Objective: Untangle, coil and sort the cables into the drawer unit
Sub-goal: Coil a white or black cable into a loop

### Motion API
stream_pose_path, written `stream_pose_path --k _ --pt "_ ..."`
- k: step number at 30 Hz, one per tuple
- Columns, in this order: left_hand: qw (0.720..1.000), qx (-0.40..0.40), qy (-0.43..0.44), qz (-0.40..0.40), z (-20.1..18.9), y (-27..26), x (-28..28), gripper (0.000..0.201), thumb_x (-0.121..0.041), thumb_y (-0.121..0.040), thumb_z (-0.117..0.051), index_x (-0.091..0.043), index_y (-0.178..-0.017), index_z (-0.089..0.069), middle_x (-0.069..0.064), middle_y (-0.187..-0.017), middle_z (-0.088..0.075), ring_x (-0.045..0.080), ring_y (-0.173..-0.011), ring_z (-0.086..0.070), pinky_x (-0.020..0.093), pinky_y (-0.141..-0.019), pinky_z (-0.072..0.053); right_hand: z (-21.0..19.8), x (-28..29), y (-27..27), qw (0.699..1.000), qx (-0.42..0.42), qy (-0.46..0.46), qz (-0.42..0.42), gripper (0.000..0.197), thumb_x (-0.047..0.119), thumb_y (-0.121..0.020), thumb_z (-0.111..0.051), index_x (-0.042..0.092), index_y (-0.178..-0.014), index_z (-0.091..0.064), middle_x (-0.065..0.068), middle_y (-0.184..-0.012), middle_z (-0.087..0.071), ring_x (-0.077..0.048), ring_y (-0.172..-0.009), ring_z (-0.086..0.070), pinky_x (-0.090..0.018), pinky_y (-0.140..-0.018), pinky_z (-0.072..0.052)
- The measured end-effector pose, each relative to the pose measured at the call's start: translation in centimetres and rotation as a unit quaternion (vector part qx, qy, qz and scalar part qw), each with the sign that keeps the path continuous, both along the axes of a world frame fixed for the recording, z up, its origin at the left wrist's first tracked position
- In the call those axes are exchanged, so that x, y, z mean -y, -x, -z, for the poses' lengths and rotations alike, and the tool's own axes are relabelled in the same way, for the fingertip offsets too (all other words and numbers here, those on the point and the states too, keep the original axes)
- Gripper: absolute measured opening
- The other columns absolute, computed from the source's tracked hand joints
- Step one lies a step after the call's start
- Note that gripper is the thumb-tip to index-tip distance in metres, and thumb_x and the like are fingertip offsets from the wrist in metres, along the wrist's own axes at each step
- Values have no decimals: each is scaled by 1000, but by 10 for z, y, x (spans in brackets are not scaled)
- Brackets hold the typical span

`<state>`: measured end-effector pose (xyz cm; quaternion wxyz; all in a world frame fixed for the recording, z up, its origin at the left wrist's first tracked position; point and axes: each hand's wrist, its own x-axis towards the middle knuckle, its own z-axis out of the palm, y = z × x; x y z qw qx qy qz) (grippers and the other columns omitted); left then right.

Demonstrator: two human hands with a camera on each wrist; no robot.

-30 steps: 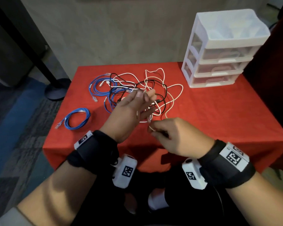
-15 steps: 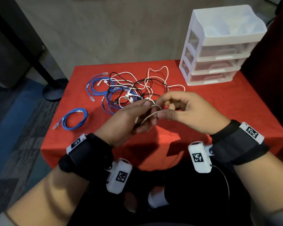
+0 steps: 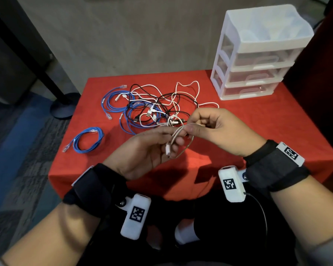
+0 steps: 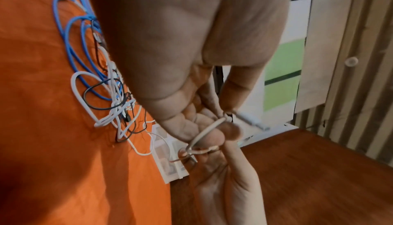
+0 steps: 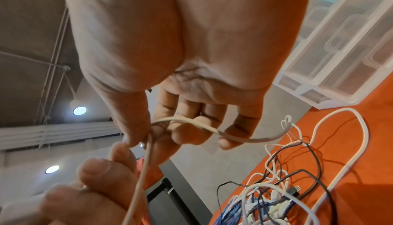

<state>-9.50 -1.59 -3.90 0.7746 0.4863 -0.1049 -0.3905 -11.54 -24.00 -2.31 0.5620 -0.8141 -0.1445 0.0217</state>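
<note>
A thin white cable [image 3: 178, 134] is held up above the near part of the red table [image 3: 258, 123]. My left hand [image 3: 152, 148] grips its looped strands and its plug end [image 3: 167, 150] hangs by my palm. My right hand [image 3: 210, 127] pinches the same white cable [image 5: 191, 122] between thumb and forefinger, and a loop [image 3: 188, 146] sags below. The white cable [image 4: 204, 133] crosses my left fingertips in the left wrist view. Behind the hands lies a tangle of white, black and blue cables [image 3: 154, 108]. The white drawer unit [image 3: 258, 54] stands at the back right, drawers closed.
A coiled blue cable [image 3: 88, 140] lies alone at the table's left front. Another blue cable coil [image 3: 112, 100] sits at the tangle's left edge. A black stand base [image 3: 62, 108] is on the floor left of the table.
Both hands have risen from the table with the white cable. My right hand moved up and forward to meet the left, and a short loop now hangs between them.
</note>
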Motion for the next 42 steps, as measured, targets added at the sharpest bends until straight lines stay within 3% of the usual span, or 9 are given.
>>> stream_pose_path --k 3,9,12,18,22,25,31,37,42 --pt "1000 9 9 -4 -3 5 1 27 -8 -95 -52 -8 -117 -68 2 -95 -70 7 -80 -67 20 -77 -56 -2 -1 -3 1000 -2 -24 -5 23 28 -96 -68 5 -94 -67 -40 -95 -63 -30 -80 -55 -61 -74 -45" --pt "986 110 -82 -95 1 2 11 8 -16 -86 -68 -14 -92 -64 -1 -78 -61 8 -66 -60 34 -75 -58 -1 -11 -5 999 -16 -38 14 19 14 -98 -66 -3 -91 -61 -16 -68 -50 -15 -63 -40 -27 -58 -32" --pt "958 170 -155 -170 8 -4 13 7 -12 -91 -70 -12 -95 -63 5 -80 -63 10 -70 -61 35 -70 -58 3 -16 -4 999 -18 -38 25 22 19 -100 -64 0 -91 -60 -34 -74 -57 -23 -63 -38 -43 -52 -25" --pt "778 519 -305 -181 22 -13 6 12 -3 -90 -68 -11 -87 -61 0 -83 -62 16 -75 -63 34 -71 -55 11 -19 -8 998 -11 -15 55 17 21 -96 -70 6 -89 -67 -15 -66 -50 -22 -63 -42 -36 -60 -32" --pt "931 303 -198 -47 7 -11 2 12 -7 -96 -65 -5 -103 -56 15 -84 -62 22 -73 -62 36 -74 -55 13 -16 -11 998 18 6 63 13 23 -94 -73 12 -86 -71 -13 -71 -60 -28 -66 -48 -40 -64 -39" --pt "977 141 -153 -53 -4 -6 6 30 -35 -97 -52 -7 -103 -62 13 -85 -64 20 -69 -64 38 -73 -58 9 -14 -11 999 28 16 36 11 24 -92 -75 14 -87 -73 -10 -80 -71 -28 -73 -63 -43 -72 -49" --pt "997 -26 -65 -12 -14 2 14 32 -31 -107 -40 -11 -88 -56 2 -77 -58 3 -45 -39 21 -55 -49 1 -16 -10 999 28 18 3 12 20 -88 -79 9 -88 -74 -2 -81 -77 -17 -76 -70 -36 -76 -53" --pt "993 -21 -82 83 -16 3 0 28 -26 -108 -36 -12 -91 -53 1 -76 -51 1 -44 -25 19 -52 -31 1 -2 -10 999 22 48 -9 27 35 -79 -85 12 -83 -71 1 -63 -50 -16 -61 -40 -33 -59 -34" --pt "998 -25 19 -50 -32 -9 -18 13 -18 -96 -42 -18 -84 -46 -6 -76 -55 -1 -40 -29 16 -46 -16 8 18 -20 982 77 171 33 40 47 -94 -66 13 -73 -63 -4 -66 -59 -24 -67 -57 -41 -67 -47"
